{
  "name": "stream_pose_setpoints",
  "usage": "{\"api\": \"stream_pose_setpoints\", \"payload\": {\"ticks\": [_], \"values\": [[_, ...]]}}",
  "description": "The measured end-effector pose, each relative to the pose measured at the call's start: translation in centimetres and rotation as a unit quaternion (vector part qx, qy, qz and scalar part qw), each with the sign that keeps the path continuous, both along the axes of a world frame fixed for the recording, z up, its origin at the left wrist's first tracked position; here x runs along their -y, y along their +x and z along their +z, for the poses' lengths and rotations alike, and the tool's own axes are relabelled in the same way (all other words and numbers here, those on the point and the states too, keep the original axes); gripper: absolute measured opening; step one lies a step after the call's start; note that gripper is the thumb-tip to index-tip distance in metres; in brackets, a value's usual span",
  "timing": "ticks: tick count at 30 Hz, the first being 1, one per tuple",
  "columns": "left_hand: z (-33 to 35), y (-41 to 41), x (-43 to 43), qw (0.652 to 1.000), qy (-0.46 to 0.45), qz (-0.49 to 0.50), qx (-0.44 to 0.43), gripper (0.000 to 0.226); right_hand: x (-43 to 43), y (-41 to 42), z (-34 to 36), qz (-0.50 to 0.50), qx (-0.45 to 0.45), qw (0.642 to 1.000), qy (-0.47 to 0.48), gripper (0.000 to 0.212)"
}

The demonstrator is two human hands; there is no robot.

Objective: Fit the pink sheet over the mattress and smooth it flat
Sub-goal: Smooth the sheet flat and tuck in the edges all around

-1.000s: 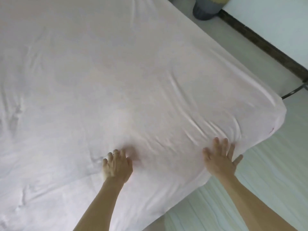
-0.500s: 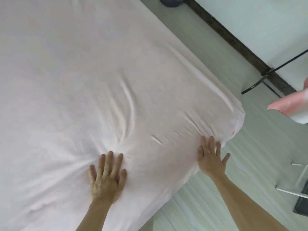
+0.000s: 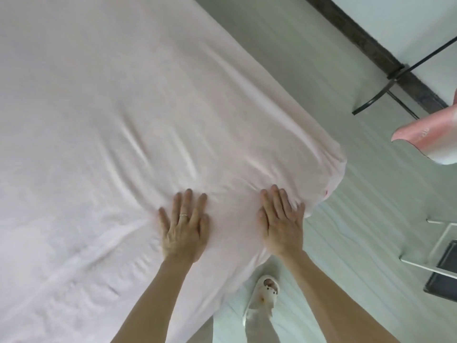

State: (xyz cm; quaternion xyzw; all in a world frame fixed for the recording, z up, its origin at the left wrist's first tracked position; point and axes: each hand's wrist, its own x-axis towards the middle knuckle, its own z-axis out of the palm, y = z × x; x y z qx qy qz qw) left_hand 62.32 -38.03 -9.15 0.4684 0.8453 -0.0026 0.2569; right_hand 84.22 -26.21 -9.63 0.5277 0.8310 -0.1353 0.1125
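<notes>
Two hands, left point(image 3: 184, 233), right point(image 3: 282, 226), flat on pink sheet point(image 3: 123, 107) by corner point(image 3: 331, 164); floor point(image 3: 366, 214) alongside.

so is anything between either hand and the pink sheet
Nothing visible does: the left hand and the right hand both lie flat directly on the pale pink fabric sheet near its fitted corner.

I record the sheet point(image 3: 148, 107) as plain pale pink throughout; floor point(image 3: 371, 206) pale grey-green with faint stripes; skirting point(image 3: 366, 44) dark brown; my slipper point(image 3: 263, 303) white; my ring point(image 3: 183, 215) gold-toned
</notes>
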Motion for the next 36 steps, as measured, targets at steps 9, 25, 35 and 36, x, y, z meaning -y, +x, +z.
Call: {"api": "stream_pose_setpoints", "payload": {"ticks": [9, 25, 35, 36], "values": [[1.5, 2.1, -6.6, 0.985, 0.017, 0.145, -0.088, 0.035, -16.0, 7.9, 0.6, -0.338, -0.094, 0.929, -0.118, 0.062], [0.5, 17.0, -27.0, 0.932, 0.056, 0.344, -0.099, 0.062, -37.5, 14.4, -4.9, -0.373, -0.143, 0.901, -0.171, 0.041], [1.4, 18.3, -31.6, 0.987, -0.012, 0.135, -0.084, 0.059, -34.1, 15.3, -5.7, -0.467, -0.219, 0.792, -0.327, 0.044], [1.3, 18.3, -32.1, 0.988, -0.041, 0.132, -0.073, 0.061, -34.6, 15.4, -5.6, -0.452, -0.217, 0.794, -0.344, 0.054]]}}
